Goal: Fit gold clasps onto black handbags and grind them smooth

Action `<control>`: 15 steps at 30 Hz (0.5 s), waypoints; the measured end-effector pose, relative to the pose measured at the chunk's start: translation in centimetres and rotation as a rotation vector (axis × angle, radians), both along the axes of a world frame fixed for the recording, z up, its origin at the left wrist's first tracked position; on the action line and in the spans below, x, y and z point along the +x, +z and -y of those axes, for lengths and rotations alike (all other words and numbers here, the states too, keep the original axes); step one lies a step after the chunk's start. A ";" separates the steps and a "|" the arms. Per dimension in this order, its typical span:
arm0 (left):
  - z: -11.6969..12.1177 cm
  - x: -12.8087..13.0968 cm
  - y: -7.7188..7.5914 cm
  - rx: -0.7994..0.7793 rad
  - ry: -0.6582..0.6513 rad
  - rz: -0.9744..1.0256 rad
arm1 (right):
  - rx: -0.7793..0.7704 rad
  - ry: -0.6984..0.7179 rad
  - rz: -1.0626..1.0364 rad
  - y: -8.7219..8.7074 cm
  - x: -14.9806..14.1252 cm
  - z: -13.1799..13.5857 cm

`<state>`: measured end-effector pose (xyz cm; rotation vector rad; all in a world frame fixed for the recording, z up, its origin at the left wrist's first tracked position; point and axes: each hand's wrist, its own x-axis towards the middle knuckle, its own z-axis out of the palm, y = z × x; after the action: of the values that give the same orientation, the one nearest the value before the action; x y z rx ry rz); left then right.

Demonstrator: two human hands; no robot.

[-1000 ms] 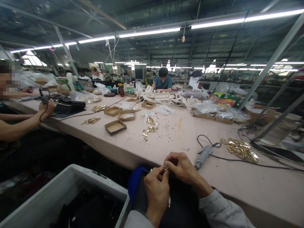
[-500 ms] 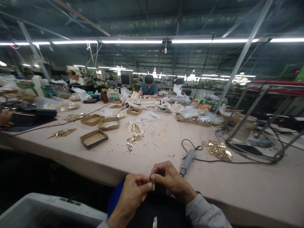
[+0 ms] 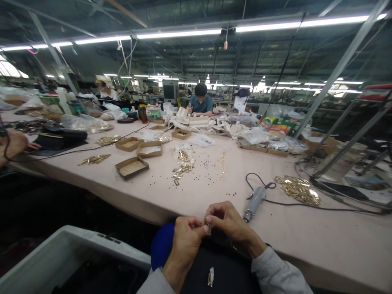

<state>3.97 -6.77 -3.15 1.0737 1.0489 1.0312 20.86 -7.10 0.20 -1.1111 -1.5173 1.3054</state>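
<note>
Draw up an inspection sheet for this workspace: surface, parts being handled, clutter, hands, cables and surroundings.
Surface: pale table, scattered with small loose parts.
Parts handled: one small metal piece; finer detail too small to tell.
Clutter: cardboard trays, gold-coloured pile, clear plastic bags, white pieces toward the back.
Hands: left hand and right hand both pinch the piece.
Cables: black cord loops beside the grey power tool and passes the pile's near side; dark cable crosses at left.
Surroundings: white bin lower left; person in a blue top opposite; overhead lights on.
</note>
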 end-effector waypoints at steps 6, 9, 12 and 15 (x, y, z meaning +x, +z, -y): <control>-0.1 -0.1 -0.2 0.020 0.035 -0.055 | 0.113 -0.425 0.361 1.7 3.6 2.3; -0.1 -0.3 -0.4 0.022 0.031 -0.061 | 0.043 -0.914 0.793 1.5 8.0 3.1; 0.0 -0.3 -0.4 0.031 0.025 -0.036 | -0.190 -1.076 1.027 0.4 10.9 2.0; 0.2 -0.2 -0.1 0.039 0.026 -0.035 | -0.236 -1.054 0.973 -0.9 11.3 -0.1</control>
<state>3.74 -7.00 -3.27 1.1159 1.0766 1.0607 32.12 -7.05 -0.73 -2.4498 -0.9994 0.1567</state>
